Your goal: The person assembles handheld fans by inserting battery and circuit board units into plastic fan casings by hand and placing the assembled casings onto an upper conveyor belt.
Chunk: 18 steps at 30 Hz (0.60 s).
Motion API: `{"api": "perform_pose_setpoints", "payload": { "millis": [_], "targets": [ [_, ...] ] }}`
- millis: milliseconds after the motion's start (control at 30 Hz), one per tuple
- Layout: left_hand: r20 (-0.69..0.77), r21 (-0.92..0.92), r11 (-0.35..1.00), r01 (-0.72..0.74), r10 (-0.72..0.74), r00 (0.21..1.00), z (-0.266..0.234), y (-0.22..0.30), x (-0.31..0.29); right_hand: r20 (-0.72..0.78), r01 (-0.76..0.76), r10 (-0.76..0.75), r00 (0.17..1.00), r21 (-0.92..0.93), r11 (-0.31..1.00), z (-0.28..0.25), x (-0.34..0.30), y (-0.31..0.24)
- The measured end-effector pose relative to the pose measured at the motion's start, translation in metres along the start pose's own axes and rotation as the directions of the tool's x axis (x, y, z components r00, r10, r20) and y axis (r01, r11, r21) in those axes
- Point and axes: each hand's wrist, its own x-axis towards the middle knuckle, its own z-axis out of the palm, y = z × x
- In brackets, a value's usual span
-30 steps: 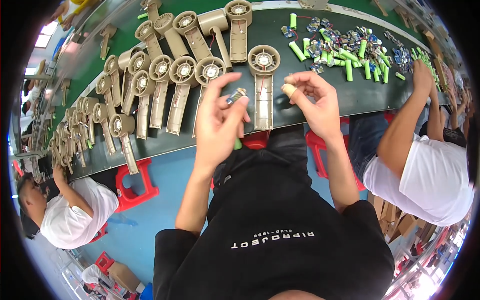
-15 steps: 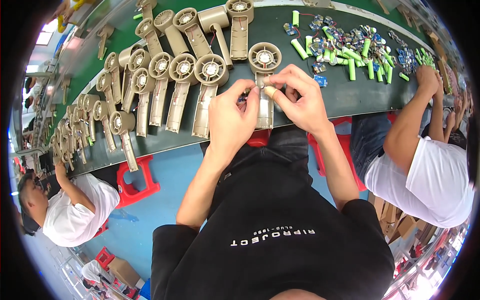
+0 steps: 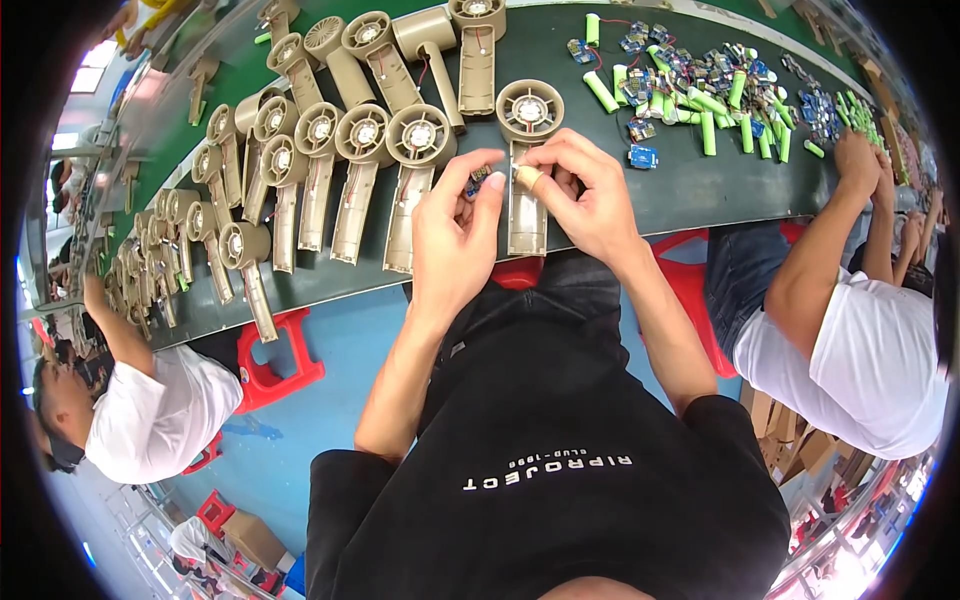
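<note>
A beige handheld fan housing (image 3: 527, 228) lies in front of me, its round fan head pointing away and its hollow handle toward my body. My left hand (image 3: 450, 235), just left of the handle, holds a small blue circuit board (image 3: 478, 184) between curled fingers and thumb. Over the handle's upper part is my right hand (image 3: 590, 195), thumb and index finger close together in a pinch. A tan cover (image 3: 529, 177) wraps one of its fingertips. Whatever that pinch holds is too small to make out.
Several more fan housings (image 3: 420, 140) lie in rows on the dark green table (image 3: 640, 200) to the left. Green battery cells with wired boards (image 3: 705, 100) are heaped at the right. Co-workers sit on both sides, one with hands (image 3: 862, 165) near the heap. Red stools (image 3: 280, 365) stand below.
My hands have drawn apart; the left moved slightly left and now shows the circuit board more plainly. The co-worker on the left has raised an arm.
</note>
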Motion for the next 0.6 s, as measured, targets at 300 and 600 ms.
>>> {"api": "perform_pose_setpoints", "payload": {
  "millis": [300, 600],
  "targets": [
    [0.018, 0.183, 0.972, -0.148, 0.147, 0.989, -0.001, -0.009, -0.005, 0.025, 0.022, -0.022, 0.999, 0.006, 1.000, 0.001, 0.003, 0.002],
    [0.004, 0.204, 0.960, -0.194, 0.197, 0.980, 0.000, -0.011, -0.002, -0.045, 0.132, -0.136, 0.990, -0.078, 0.988, 0.007, 0.004, 0.002]
  ]
}}
